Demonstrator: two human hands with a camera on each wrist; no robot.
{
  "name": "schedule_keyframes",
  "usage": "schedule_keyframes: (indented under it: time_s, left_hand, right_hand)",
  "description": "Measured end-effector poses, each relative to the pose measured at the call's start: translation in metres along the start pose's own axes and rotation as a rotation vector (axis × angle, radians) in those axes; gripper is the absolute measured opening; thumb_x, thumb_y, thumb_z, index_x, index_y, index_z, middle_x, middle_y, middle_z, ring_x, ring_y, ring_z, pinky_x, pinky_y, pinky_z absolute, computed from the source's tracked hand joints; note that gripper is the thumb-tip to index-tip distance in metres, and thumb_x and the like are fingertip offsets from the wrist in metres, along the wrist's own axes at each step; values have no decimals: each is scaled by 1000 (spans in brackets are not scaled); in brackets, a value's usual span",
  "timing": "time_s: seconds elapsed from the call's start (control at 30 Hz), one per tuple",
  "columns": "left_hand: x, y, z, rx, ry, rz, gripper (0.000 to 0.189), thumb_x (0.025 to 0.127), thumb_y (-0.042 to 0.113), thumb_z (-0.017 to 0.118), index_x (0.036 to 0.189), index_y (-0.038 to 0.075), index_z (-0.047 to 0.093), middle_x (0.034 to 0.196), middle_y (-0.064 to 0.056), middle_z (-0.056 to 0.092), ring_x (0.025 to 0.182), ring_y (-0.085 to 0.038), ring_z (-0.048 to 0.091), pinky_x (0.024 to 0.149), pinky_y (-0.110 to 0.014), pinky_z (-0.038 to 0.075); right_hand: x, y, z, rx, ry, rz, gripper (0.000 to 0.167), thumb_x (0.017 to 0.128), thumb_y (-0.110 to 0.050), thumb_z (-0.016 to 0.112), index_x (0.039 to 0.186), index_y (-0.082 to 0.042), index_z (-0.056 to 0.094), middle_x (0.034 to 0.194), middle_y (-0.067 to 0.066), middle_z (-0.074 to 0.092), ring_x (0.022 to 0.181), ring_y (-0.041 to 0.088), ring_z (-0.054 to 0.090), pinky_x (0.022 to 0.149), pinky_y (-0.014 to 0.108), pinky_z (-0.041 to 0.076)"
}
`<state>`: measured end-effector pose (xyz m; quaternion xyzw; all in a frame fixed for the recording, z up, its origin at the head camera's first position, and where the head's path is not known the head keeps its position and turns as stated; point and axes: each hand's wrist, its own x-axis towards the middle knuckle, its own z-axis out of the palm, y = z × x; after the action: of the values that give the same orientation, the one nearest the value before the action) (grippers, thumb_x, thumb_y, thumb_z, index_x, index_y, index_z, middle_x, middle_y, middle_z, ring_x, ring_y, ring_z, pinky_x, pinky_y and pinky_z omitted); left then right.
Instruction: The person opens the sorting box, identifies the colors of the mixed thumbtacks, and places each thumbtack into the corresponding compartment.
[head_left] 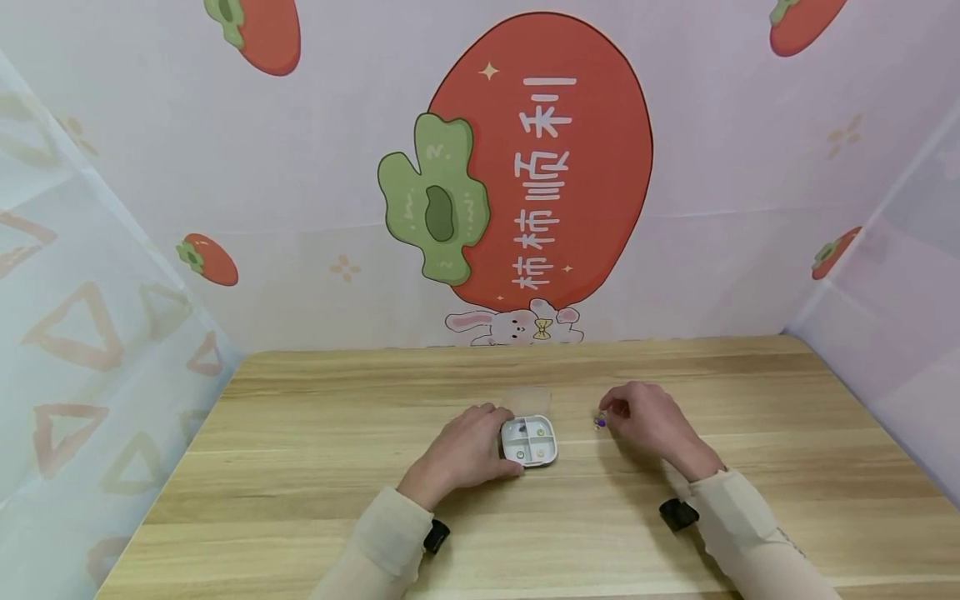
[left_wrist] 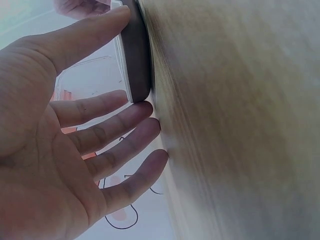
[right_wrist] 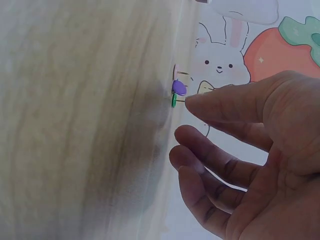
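A small white four-compartment case [head_left: 529, 442] lies on the table with its clear lid [head_left: 527, 400] raised at the back. Small pieces sit in its compartments, too tiny to identify. My left hand [head_left: 468, 446] holds the case at its left side, thumb at the near edge and fingers toward the far corner; the left wrist view shows the case's dark underside [left_wrist: 137, 55]. My right hand [head_left: 651, 419] hovers by a little cluster of stud earrings [right_wrist: 179, 88], purple, green and pinkish, with thin posts. Its thumb tip is beside the green one; the index fingertip is hidden.
The wooden table [head_left: 300, 500] meets a printed cloth backdrop [head_left: 337, 167] at its far edge, and patterned cloth hangs at both sides. Table surface lies between the case and the earrings. A black wrist strap piece [head_left: 678, 514] hangs under the right sleeve.
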<state>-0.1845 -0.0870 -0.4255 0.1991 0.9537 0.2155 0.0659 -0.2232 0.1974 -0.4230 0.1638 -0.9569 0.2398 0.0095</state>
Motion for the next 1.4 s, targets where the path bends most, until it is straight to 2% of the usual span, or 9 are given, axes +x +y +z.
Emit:
schedule_keyframes:
  time_s: [0.27, 0.87, 1.1, 1.4]
  left_hand:
    - [-1, 1, -1, 1, 7, 7, 66, 79, 40, 88, 130, 7, 64, 124, -7, 64, 112, -23, 58, 98, -45, 48]
    - [-1, 1, 0, 8, 7, 7, 67, 79, 42, 87, 131, 7, 63, 125, -7, 64, 114, -24, 58, 100, -45, 47]
    - [-1, 1, 1, 11, 6, 1, 69, 79, 43, 87, 133, 7, 62, 129, -9, 63, 119, -26, 57, 103, -45, 46]
    - [0, 1, 1, 10, 10, -2, 72, 78, 44, 88, 133, 6, 61, 127, -8, 63, 116, -24, 58, 101, -45, 47]
  right_hand:
    - [3, -1, 3, -11, -37, 17, 17, 85, 1, 70, 93, -11, 78, 78, -4, 64, 72, 14, 55, 65, 34, 46]
    - [1, -2, 3, -53, -22, 0, 9, 85, -2, 74, 87, -10, 78, 81, -2, 65, 75, 15, 56, 68, 37, 49]
    - [3, -2, 4, -41, -44, 17, 6, 88, -5, 75, 91, -10, 77, 80, -3, 64, 74, 15, 55, 66, 36, 47]
    - [3, -1, 4, -49, -38, 5, 11, 87, -7, 78, 81, -15, 75, 78, -5, 63, 73, 15, 54, 66, 36, 46]
